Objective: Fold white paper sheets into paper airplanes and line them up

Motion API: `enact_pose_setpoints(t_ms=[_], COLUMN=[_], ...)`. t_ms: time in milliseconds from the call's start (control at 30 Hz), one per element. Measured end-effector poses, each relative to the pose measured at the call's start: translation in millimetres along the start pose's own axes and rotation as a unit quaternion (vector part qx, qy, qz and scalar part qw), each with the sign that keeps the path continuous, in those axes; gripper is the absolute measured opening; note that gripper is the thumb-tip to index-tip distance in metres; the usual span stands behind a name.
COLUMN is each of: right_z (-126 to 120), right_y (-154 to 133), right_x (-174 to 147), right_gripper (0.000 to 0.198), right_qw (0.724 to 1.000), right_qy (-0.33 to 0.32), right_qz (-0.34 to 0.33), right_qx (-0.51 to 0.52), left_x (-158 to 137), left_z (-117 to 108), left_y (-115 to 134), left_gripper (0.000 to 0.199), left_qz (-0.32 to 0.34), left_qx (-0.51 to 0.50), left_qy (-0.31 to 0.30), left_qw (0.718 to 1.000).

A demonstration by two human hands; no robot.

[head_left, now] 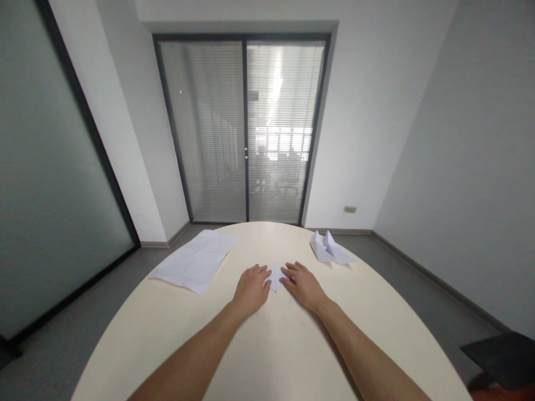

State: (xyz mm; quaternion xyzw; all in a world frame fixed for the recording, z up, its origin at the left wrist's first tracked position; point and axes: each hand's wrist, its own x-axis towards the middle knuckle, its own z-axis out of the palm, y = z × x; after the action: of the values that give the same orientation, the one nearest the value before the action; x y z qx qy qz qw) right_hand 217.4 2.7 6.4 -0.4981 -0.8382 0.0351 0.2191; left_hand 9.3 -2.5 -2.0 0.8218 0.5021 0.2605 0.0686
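A small piece of folded white paper lies on the table between my two hands, a crease running down its middle to a point facing me. My left hand holds its left side, thumb and fingertips at the edge. On the right side, my right hand does the same with bent fingers. Both palms face down, and the fingers cover the paper's outer parts.
White paper sheets lie at the left of the round cream table. Folded white paper shapes with upright points stand at its far right. A dark flat object is at the lower right, beyond the table edge. Glass doors with blinds are behind.
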Motion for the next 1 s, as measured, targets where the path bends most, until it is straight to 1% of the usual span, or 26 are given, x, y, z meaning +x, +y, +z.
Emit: enact_pose_setpoints(t_ms=[200, 333, 433, 533, 633, 700, 767, 867, 1000], right_z=[-2, 0, 1, -2, -5, -7, -8, -6, -4], right_y=[4, 4, 2, -2, -7, -10, -12, -13, -13], right_x=[-2, -2, -2, -2, -3, -4, -4, -6, -7], right_gripper=[0.033, 0.032, 0.033, 0.038, 0.034, 0.034, 0.04, 0.046, 0.057], right_qw=[0.998, 0.995, 0.994, 0.994, 0.995, 0.992, 0.988, 0.984, 0.985], right_qy=[0.019, 0.035, 0.042, 0.046, 0.03, 0.021, 0.016, 0.01, 0.023], right_qz=[0.059, 0.085, 0.082, 0.067, 0.041, 0.043, 0.053, 0.044, 0.012], right_qx=[0.016, 0.035, 0.053, 0.066, 0.089, 0.115, 0.142, 0.173, 0.171], left_x=[2, 3, 4, 6, 7, 7, 7, 7, 8], left_z=[-1, 1, 4, 7, 9, 9, 9, 8, 4], left_y=[-3, -8, -13, -16, -17, -18, -17, -16, -12], left_gripper=[0.024, 0.021, 0.022, 0.024, 0.028, 0.032, 0.035, 0.031, 0.022], left_qz=[-0.032, -0.032, -0.022, -0.018, -0.018, -0.019, -0.019, -0.014, 0.002], left_qx=[-0.045, -0.074, -0.1, -0.115, -0.127, -0.134, -0.137, -0.142, -0.174], left_qy=[0.042, 0.061, 0.066, 0.068, 0.07, 0.073, 0.076, 0.084, 0.109], left_qw=[0.998, 0.995, 0.993, 0.991, 0.989, 0.988, 0.987, 0.986, 0.979])
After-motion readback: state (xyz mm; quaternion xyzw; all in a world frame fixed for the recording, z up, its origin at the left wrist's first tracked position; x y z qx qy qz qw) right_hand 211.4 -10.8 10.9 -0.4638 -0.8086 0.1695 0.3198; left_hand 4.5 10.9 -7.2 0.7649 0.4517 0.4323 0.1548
